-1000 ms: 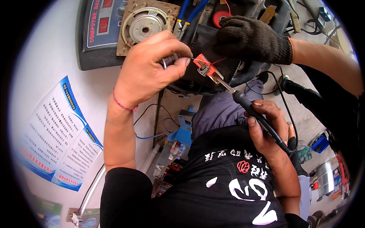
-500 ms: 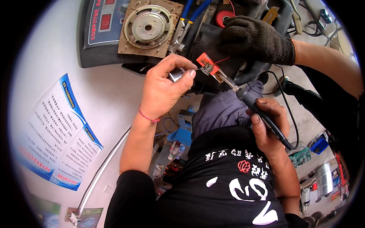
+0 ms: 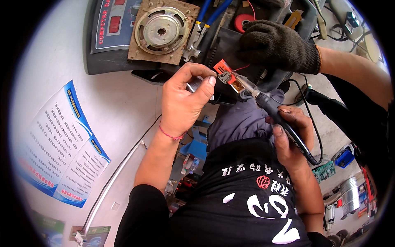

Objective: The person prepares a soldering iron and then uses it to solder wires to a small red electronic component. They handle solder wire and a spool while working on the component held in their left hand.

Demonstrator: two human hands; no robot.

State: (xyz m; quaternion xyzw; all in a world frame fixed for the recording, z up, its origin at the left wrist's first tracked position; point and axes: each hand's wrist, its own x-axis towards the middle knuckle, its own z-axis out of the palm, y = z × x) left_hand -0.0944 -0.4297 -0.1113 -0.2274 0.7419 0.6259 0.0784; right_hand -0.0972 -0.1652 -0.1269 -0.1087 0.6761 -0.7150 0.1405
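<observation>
My left hand (image 3: 185, 92) pinches a thin solder wire between thumb and forefinger, with a silvery solder spool (image 3: 195, 84) tucked in the palm. In my right hand (image 3: 294, 133) is a black soldering iron (image 3: 284, 119), gripped like a pen. Its metal tip reaches up and left to a small grey part at an orange-red box (image 3: 222, 66), where the solder's end and a thin red wire also meet. Whether the tip touches the part is too small to tell. Amber-coloured material shows in the box's lower end. Just above, a co-worker's dark gloved hand (image 3: 277, 47) rests over the black housing.
A round speaker (image 3: 161, 31) on a brown board lies upper left on the black machine housing (image 3: 109, 61). Blue-handled pliers (image 3: 201, 31) lie beside it, and a red wire roll (image 3: 243, 22) farther right. The iron's black cord (image 3: 314, 138) loops at right.
My left hand has shifted slightly right and down, bringing the solder closer to the iron's tip. The iron has barely moved. The gloved hand stays nearly in place.
</observation>
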